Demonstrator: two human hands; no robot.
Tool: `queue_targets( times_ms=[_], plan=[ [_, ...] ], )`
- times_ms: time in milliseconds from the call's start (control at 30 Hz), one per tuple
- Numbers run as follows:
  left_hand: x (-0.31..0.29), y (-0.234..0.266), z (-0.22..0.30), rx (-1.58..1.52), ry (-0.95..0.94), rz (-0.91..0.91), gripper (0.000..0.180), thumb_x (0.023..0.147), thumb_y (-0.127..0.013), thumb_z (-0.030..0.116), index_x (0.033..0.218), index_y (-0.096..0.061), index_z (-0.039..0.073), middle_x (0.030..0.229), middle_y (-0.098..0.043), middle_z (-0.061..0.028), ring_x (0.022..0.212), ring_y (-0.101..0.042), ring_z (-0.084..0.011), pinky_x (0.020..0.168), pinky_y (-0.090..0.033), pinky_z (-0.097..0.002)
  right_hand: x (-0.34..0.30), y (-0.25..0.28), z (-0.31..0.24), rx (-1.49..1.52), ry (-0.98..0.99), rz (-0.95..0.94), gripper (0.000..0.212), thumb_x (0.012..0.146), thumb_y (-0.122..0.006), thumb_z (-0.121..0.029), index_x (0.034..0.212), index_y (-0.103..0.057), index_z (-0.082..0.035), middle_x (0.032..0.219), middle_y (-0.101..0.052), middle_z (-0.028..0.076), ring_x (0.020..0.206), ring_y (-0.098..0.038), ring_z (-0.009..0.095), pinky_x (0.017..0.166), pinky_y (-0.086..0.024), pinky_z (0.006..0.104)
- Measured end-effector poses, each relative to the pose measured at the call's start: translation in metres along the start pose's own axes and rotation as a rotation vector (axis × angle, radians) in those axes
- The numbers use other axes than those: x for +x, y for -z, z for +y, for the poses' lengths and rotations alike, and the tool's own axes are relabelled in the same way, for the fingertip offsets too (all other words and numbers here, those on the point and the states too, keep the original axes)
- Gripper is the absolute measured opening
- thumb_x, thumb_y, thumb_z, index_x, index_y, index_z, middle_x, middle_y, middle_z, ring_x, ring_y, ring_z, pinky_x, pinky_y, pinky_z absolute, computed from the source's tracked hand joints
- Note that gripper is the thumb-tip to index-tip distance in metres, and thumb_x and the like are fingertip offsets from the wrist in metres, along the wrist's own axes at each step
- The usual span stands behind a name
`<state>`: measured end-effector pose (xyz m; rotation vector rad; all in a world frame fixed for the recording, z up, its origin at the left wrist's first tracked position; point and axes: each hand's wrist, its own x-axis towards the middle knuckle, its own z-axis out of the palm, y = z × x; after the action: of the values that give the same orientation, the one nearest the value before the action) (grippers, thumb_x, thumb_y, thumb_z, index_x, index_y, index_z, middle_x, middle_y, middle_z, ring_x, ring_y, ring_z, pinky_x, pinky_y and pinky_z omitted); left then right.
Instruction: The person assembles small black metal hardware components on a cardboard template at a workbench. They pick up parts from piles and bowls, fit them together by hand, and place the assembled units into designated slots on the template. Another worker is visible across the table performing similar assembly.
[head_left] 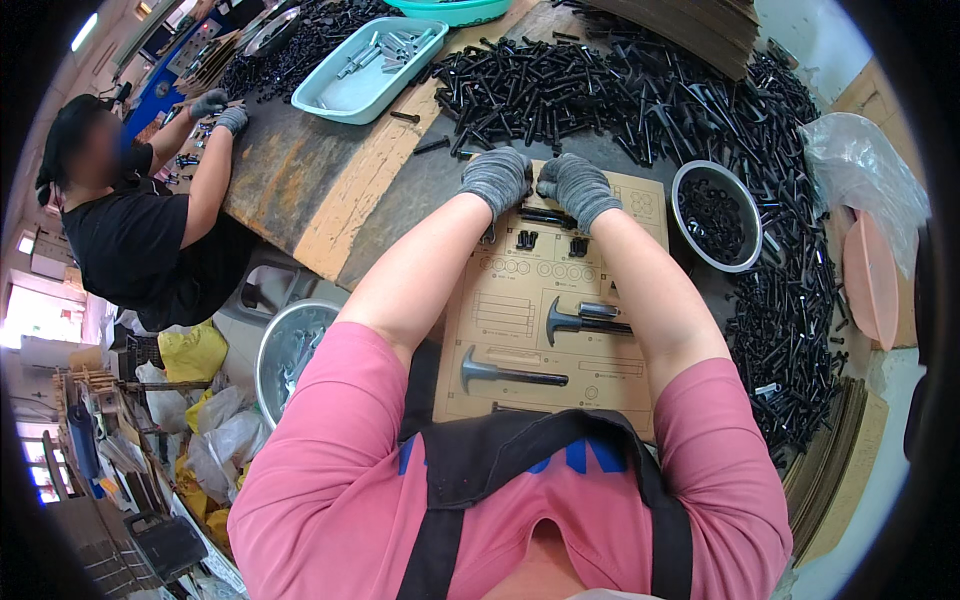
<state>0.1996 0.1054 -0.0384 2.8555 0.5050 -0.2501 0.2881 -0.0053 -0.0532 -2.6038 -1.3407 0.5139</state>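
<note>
Both gloved hands sit at the far edge of the card (560, 300), a brown cardboard sheet with printed outlines. The left hand (497, 178) and right hand (577, 187) are knuckles-up, fingers curled down onto a few long black bolts (545, 214) lying on the card's top row. Whether either hand actually pinches a bolt, can't tell; the fingertips are under the gloves' backs.

Doing it well, as I judge it: seat each bolt square in its printed outline, one at a time, and keep the wrists low so the short bolts (527, 239) just below aren't nudged. Keep forearms off the two hammer-shaped tools (585, 322) further down the card (they lie loose and would slide). Feed from the bolt pile (640, 95) right behind the hands rather than reaching across to the steel bowl (716, 215).

Hard to make out:
- outline shapes under the hands, covered
- near edge of the card, hidden by the apron (540, 455)
- contents of the blue tray (365, 65), silvery parts, kind unclear
- a co-worker (140, 220) at left works on small parts, too small to read
- right rim is bent, with a plastic bag (865, 180) blurring what's beneath
</note>
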Motion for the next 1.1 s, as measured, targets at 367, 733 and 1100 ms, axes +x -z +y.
queue_targets(
  times_ms=[367,733,1100],
  plan=[
    [-0.003,-0.005,-0.003,-0.043,-0.040,0.058,0.021,0.074,-0.061,0.020,0.094,-0.068,0.016,0.091,-0.064,-0.0125,0.083,-0.062,-0.0283,0.075,-0.049,-0.0375,-0.014,0.004,0.033,0.178,0.005,0.405,0.023,0.083,-0.057,-0.024,0.101,-0.063,-0.011,0.095,-0.063,0.013,0.089,-0.060,0.028,0.081,-0.046,0.0365],
    [-0.056,0.005,-0.021,-0.453,-0.103,0.451,0.026,0.076,-0.058,0.021,0.098,-0.061,0.006,0.094,-0.059,-0.0152,0.091,-0.056,-0.0305,0.079,-0.045,-0.0382,-0.137,0.022,0.128,-0.006,0.003,0.821,0.018,0.082,-0.056,-0.018,0.097,-0.060,-0.008,0.093,-0.060,0.012,0.090,-0.057,0.029,0.080,-0.045,0.0366],
    [-0.302,-0.073,-0.030,-0.882,0.125,0.118,0.062,0.070,-0.072,0.019,0.122,-0.043,-0.001,0.094,-0.055,-0.0088,0.084,-0.053,-0.0165,0.076,-0.045,-0.0280,-0.242,-0.069,0.096,0.446,-0.095,0.539,0.030,0.084,-0.048,-0.009,0.113,-0.053,-0.005,0.104,-0.058,0.017,0.099,-0.055,0.030,0.086,-0.043,0.0360]
  ],
)
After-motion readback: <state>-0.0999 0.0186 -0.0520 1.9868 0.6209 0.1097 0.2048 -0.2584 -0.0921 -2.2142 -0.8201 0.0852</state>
